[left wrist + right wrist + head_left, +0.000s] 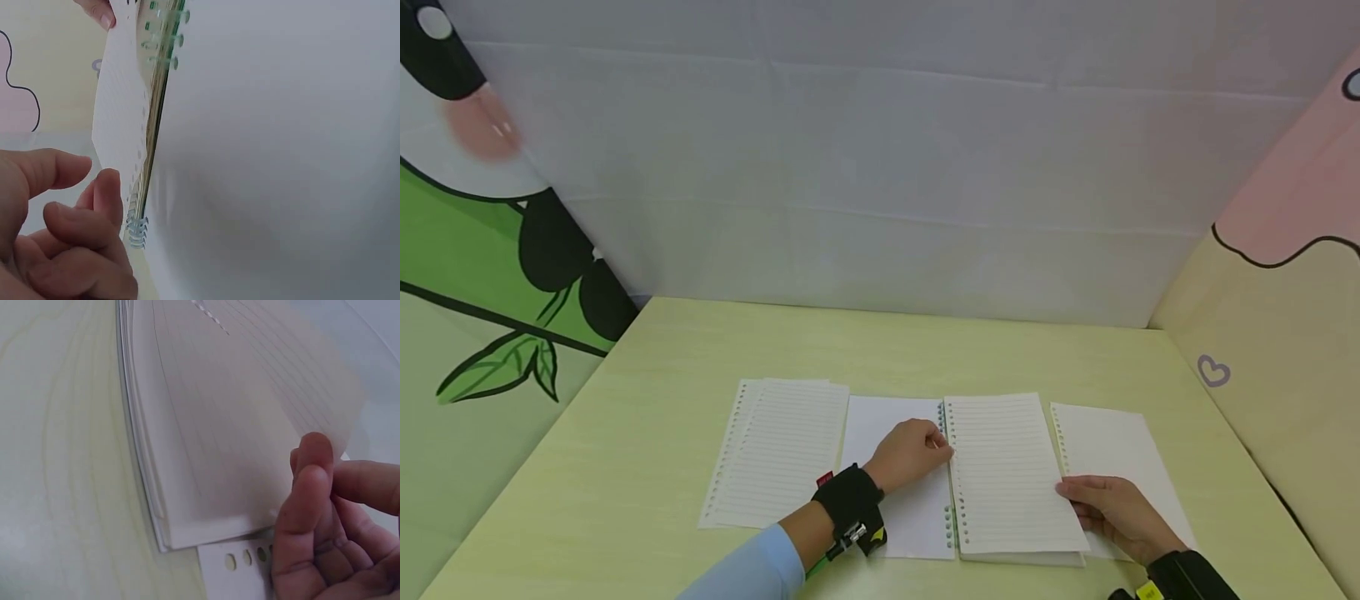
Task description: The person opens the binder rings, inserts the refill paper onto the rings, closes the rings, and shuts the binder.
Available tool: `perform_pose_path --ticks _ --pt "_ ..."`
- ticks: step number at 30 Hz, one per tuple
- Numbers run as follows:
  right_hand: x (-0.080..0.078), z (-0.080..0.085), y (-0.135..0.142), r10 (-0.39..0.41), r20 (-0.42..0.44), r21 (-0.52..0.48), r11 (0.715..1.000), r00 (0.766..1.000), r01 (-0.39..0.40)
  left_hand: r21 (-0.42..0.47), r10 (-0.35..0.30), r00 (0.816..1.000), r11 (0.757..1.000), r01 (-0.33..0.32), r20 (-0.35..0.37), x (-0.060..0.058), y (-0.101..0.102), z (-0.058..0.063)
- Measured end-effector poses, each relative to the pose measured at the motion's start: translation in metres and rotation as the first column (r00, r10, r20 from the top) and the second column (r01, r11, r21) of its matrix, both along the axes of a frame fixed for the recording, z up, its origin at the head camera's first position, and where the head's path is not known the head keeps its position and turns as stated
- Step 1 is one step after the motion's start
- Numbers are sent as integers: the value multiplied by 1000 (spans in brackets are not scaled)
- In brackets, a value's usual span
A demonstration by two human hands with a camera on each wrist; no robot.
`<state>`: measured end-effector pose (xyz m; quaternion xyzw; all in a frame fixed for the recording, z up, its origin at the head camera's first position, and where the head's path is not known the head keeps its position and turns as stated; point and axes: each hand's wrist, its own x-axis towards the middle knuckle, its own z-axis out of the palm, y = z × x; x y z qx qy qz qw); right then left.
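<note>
On the right half of the loose-leaf notebook (917, 533), the lined sheet (1000, 475) pinched by the right hand (1112, 510) seems light, limp, tearable at the holes, best held by its outer edge. The left hand (908, 454) curls by the obstructing rings (180, 40), its grip impossible to tell. Lined pages (782, 458) lie left of the notebook, a blank page (1116, 450) right.

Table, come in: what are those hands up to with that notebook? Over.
Right hand pinches lined sheet by its edge. Left hand near rings of notebook, apparently holding nothing. Loose sheets either side; nothing visibly blocking.
</note>
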<state>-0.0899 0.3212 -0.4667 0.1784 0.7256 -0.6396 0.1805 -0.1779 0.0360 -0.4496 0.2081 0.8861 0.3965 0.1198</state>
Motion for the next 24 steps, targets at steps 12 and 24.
perform_pose_path --ticks 12,24 --pt "0 -1 4 28 -16 -60 998 999 -29 -88 52 993 994 -62 -108 -25 12 3" --pt "1 -4 8 5 -18 -136 991 1000 -8 -180 39 991 982 -62 -125 -30 20 -2"
